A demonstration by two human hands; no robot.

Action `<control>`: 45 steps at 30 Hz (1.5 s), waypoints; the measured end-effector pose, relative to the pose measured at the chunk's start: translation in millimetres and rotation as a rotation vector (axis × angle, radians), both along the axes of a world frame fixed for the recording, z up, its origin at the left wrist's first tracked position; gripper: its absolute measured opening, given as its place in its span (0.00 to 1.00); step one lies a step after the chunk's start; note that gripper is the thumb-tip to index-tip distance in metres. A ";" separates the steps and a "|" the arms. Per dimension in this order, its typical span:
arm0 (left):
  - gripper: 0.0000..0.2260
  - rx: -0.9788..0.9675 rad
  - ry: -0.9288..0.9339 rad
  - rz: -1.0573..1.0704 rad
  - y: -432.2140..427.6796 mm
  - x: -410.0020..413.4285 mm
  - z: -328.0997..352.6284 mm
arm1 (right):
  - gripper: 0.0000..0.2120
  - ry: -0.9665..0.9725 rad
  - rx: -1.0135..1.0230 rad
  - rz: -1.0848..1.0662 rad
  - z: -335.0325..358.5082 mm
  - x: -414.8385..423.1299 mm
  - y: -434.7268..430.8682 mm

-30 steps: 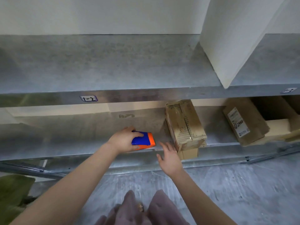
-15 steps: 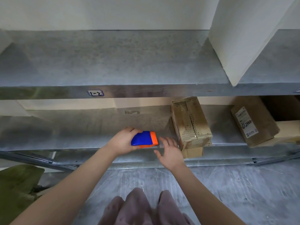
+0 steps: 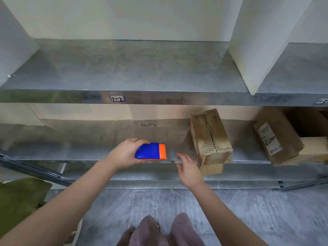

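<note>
Gripping the blue-and-orange packet (image 3: 150, 151) over the lower shelf (image 3: 85, 151), the left hand (image 3: 124, 154); right hand (image 3: 189, 167) open, empty.

I look onto two shelves, one above the other. At the front edge of the lower shelf (image 3: 79, 148) is the packet (image 3: 150, 151), with my left grip (image 3: 124, 153) wrapped round its left end. My right grip (image 3: 190, 167) is just to the packet's right, apart from it, in front of the shelf's lip. Right of that grip (very near it) a carton (image 3: 209, 137) stands on the same shelf, and a second carton (image 3: 276, 139) lies well to the right. The upper shelf (image 3: 133, 68) carries an upright panel (image 3: 257, 41) at the right. A label (image 3: 117, 98) sits on its front edge, above my left grip. The floor (image 3: 248, 210) lies below, with a cloth (image 3: 19, 196) at the left.
</note>
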State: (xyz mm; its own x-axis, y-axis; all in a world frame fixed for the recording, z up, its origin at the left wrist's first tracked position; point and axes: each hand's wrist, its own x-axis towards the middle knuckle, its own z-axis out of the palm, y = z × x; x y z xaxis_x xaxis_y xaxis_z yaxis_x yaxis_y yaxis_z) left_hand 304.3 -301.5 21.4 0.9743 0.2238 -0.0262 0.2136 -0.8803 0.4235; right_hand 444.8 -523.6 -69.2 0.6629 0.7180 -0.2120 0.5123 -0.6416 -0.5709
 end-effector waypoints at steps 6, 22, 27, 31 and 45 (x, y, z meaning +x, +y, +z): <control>0.28 -0.076 -0.067 -0.091 -10.1 0.0 18.9 | 0.18 0.259 0.136 -0.149 17.0 -4.8 11.9; 0.28 -0.044 -0.196 -0.208 -36.3 9.0 62.6 | 0.09 0.017 0.437 -0.348 98.6 11.4 -39.2; 0.30 -0.078 -0.169 -0.119 -55.8 1.6 48.2 | 0.08 -0.059 0.364 -0.465 105.6 33.6 -86.8; 0.30 -0.051 -0.154 0.001 -49.3 -6.2 42.3 | 0.10 -0.006 0.273 -0.515 106.3 74.4 -126.4; 0.31 -0.079 -0.052 0.160 -92.5 22.9 23.9 | 0.08 0.122 0.183 -0.416 87.5 148.3 -136.6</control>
State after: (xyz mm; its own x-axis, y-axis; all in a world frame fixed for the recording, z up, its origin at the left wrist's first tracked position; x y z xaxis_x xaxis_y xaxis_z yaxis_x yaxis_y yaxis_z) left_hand 327.2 -394.0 45.3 0.9268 0.3755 -0.0008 0.3246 -0.8003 0.5041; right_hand 593.1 -660.2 18.3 0.8805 0.4293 -0.2011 0.1549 -0.6614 -0.7338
